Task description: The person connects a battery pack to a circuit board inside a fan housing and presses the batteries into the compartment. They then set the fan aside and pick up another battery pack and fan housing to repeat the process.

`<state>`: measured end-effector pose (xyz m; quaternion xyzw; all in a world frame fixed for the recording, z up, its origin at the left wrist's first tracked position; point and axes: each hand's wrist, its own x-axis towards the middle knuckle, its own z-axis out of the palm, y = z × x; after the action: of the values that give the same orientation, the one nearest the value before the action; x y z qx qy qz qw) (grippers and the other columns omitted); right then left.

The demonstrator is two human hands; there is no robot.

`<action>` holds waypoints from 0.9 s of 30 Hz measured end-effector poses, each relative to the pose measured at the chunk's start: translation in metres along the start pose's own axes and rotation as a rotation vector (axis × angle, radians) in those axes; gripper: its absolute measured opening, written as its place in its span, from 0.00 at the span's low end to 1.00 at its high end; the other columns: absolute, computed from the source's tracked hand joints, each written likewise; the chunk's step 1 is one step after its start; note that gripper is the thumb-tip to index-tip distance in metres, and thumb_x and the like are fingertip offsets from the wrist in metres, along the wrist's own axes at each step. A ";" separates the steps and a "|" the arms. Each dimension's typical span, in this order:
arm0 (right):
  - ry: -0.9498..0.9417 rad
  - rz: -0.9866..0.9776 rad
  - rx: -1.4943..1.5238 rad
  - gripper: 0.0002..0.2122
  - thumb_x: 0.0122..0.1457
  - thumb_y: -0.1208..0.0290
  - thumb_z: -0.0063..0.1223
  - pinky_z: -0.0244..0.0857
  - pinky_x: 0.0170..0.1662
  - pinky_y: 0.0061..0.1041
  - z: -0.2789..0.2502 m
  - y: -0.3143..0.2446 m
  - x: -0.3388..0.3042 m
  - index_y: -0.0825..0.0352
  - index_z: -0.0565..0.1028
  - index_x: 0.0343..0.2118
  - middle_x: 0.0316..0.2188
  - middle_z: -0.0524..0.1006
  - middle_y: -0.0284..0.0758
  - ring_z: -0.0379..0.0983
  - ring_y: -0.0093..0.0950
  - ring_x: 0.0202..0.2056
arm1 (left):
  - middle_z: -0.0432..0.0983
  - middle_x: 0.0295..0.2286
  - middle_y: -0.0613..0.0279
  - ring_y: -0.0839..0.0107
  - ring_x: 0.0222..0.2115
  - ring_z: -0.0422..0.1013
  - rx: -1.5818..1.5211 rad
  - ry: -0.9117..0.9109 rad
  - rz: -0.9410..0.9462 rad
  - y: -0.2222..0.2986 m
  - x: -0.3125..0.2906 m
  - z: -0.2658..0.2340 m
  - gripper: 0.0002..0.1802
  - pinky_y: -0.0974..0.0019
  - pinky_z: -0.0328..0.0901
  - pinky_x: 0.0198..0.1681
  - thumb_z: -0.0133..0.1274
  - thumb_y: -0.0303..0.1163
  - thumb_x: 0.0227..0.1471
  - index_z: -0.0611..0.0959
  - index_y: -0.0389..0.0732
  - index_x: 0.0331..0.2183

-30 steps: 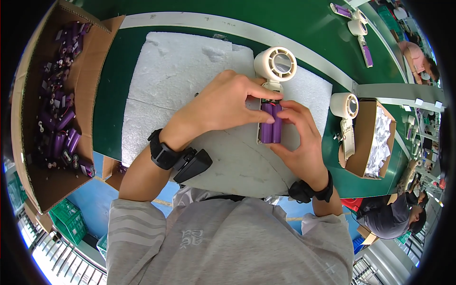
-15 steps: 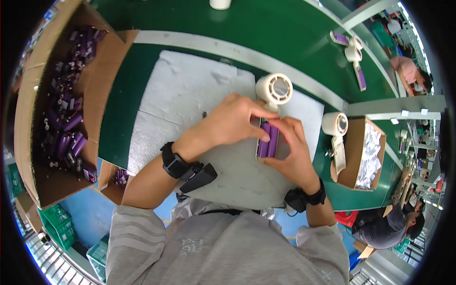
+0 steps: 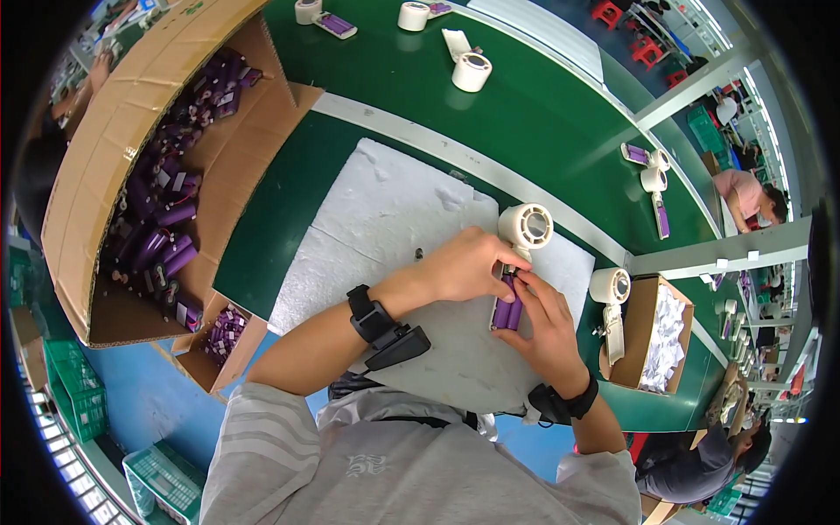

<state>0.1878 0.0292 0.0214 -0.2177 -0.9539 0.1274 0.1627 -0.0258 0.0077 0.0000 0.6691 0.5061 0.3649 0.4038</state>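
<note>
— What are the fingers doing?

— Both sets are closed on a pair of purple cylindrical cells (image 3: 507, 308); the left hand (image 3: 464, 265) curls over their upper end, the right hand (image 3: 544, 325) clamps them from the side and below, thumb against the top; the two hands touch each other there.

— Where does that pair sit?

— Just above a white foam sheet (image 3: 376, 223) spread on the green table (image 3: 542, 114), right below a roll of white tape (image 3: 525, 226) lying on the sheet's far edge.

— And further out?

— To the right, a second tape roll (image 3: 610, 285) with a loose strip hanging down, beside a small open carton (image 3: 632, 337) of crumpled white wrapping; to the left, a big cardboard box (image 3: 122, 149) with its flaps open, heaped with purple cells, some bearing pale rectangular labels too small to make out; a smaller carton (image 3: 223, 337) of little purple pieces at its near corner.

— Anything at the far side?

— More white tape rolls (image 3: 471, 72) and a flat purple pack (image 3: 337, 24) along the table's top edge; green crates (image 3: 74, 394) on the floor at the lower left; another person in pink (image 3: 744, 192) far right.
</note>
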 end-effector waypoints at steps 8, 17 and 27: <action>0.118 0.184 0.013 0.33 0.42 0.75 0.67 0.62 0.56 0.36 0.013 0.045 0.037 0.71 0.67 0.54 0.54 0.68 0.45 0.64 0.44 0.56 | 0.77 0.41 0.52 0.59 0.37 0.75 0.041 0.414 0.186 -0.019 0.008 0.004 0.29 0.62 0.70 0.41 0.63 0.27 0.42 0.77 0.44 0.50; 0.171 0.349 0.011 0.30 0.52 0.68 0.61 0.66 0.49 0.34 -0.005 0.075 0.182 0.60 0.64 0.58 0.54 0.68 0.46 0.70 0.44 0.50 | 0.76 0.36 0.52 0.60 0.29 0.73 -0.024 0.613 0.034 -0.021 0.016 -0.003 0.22 0.60 0.70 0.36 0.59 0.26 0.45 0.78 0.41 0.45; 0.080 0.253 0.001 0.34 0.52 0.58 0.61 0.60 0.56 0.42 0.064 0.176 0.303 0.57 0.58 0.60 0.51 0.71 0.50 0.66 0.49 0.54 | 0.73 0.39 0.46 0.49 0.37 0.72 -0.116 0.760 -0.044 -0.025 0.019 -0.010 0.20 0.55 0.68 0.43 0.56 0.27 0.47 0.75 0.39 0.45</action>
<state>-0.0275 0.3103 -0.0152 -0.3413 -0.9114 0.1384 0.1835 -0.0405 0.0316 -0.0172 0.4514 0.6125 0.6059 0.2324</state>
